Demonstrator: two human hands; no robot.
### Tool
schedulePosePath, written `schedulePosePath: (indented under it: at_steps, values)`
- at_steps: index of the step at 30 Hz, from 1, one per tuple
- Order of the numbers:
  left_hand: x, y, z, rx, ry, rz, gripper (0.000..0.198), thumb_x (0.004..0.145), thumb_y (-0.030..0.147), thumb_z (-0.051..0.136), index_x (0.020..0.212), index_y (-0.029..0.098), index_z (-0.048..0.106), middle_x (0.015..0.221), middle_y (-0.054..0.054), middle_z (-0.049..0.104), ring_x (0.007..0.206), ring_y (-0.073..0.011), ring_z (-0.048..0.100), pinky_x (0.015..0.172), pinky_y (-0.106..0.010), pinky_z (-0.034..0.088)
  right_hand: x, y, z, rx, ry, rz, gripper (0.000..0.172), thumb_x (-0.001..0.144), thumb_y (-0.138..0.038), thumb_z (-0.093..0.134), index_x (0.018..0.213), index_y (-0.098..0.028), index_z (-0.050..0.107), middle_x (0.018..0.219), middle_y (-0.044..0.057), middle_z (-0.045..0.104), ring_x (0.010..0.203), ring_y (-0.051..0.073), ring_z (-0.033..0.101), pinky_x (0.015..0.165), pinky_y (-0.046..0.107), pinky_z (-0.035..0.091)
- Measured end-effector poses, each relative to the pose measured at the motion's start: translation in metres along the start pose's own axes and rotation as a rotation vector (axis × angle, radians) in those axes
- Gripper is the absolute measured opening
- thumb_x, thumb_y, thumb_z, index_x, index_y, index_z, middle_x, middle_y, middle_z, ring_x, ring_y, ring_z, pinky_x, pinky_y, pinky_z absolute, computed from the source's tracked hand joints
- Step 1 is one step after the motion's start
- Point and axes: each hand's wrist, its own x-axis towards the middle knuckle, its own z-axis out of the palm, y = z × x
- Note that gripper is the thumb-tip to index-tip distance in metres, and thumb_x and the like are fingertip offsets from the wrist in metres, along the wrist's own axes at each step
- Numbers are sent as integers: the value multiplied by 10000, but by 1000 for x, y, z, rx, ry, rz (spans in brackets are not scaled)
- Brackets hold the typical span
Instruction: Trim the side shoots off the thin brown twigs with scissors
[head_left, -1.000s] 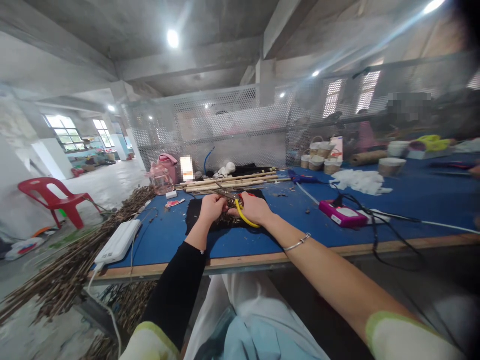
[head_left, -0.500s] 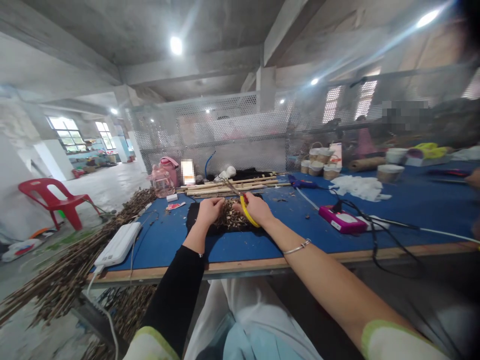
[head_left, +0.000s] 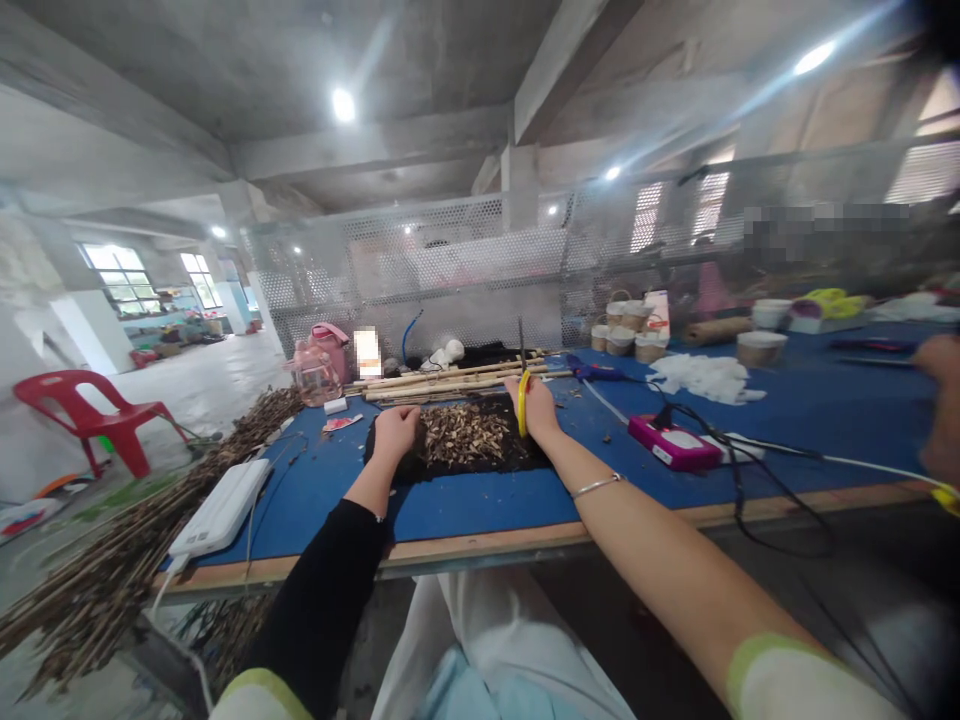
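Dry pieces [head_left: 465, 438] lie heaped on a black cloth [head_left: 525, 458] on the worktop [head_left: 465, 508], apparently already cut; long stems [head_left: 142, 535] at left appear uncut. Right hand [head_left: 541, 408], right of the heap: fingers clamped on yellow-handled scissors [head_left: 523, 402]. Left hand [head_left: 395, 437], left of the heap: fingers together; whether they hold anything cannot be told

One head-worn view, set near, above and behind the person's fingers [head_left: 408, 414], facing forward and down across the blue counter [head_left: 465, 508] beneath them toward the perforated screen [head_left: 465, 222] beyond.
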Motion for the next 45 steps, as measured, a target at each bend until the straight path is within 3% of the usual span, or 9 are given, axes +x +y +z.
schedulePosePath:
  at_steps: [6,12,18,24,29,32,39,45]
  values:
    - [33,-19,-4,155,-156,197,320,782,281,466,1020,181,655,1064,-81,636,1026,-219,544,912,-296,367,39,11,-2,-184,-157,11,200,648,-228,536,834,-156,554,820,77,635,724,187,568,609,232,381]
    - [79,-46,0,327,-270,194,307,758,235,485,993,153,664,1003,-109,655,932,-227,586,837,-289,412,31,43,-9,-83,-228,-157,195,671,-344,541,763,-184,479,672,6,572,587,131,505,573,228,388]
    - [133,-54,34,421,-345,269,288,745,223,475,945,178,678,993,-111,654,937,-240,577,841,-303,397,11,54,-23,22,-253,-208,213,697,-390,536,758,-217,428,660,-21,523,556,111,491,564,223,415]
    - [165,-45,73,367,-586,360,229,704,233,503,812,225,704,864,-58,681,841,-196,591,785,-239,399,6,44,-26,67,-207,-102,179,673,-388,533,677,-238,435,621,-1,521,536,131,506,518,234,437]
    - [179,-38,72,419,-851,445,252,701,264,486,830,203,694,822,-20,678,730,-155,574,724,-226,402,4,37,-27,31,-263,-45,182,662,-368,555,671,-220,448,624,-4,528,548,126,514,513,214,441]
    - [181,-27,66,492,-934,444,242,694,275,488,821,187,674,779,-7,663,698,-140,555,664,-214,395,3,40,-27,23,-326,-12,166,689,-353,543,710,-212,457,641,-13,534,561,118,522,520,197,439]
    - [177,-8,52,342,-868,270,280,781,258,357,915,160,582,752,-15,620,634,-122,526,579,-212,385,1,44,-24,61,-381,13,179,691,-360,546,705,-208,452,636,-11,534,561,120,525,527,201,439]
    - [162,7,33,243,-807,411,359,818,378,344,921,168,617,825,-18,628,736,-135,537,694,-224,395,5,40,-26,64,-298,8,206,680,-386,555,696,-208,454,645,-5,533,574,122,520,543,210,437]
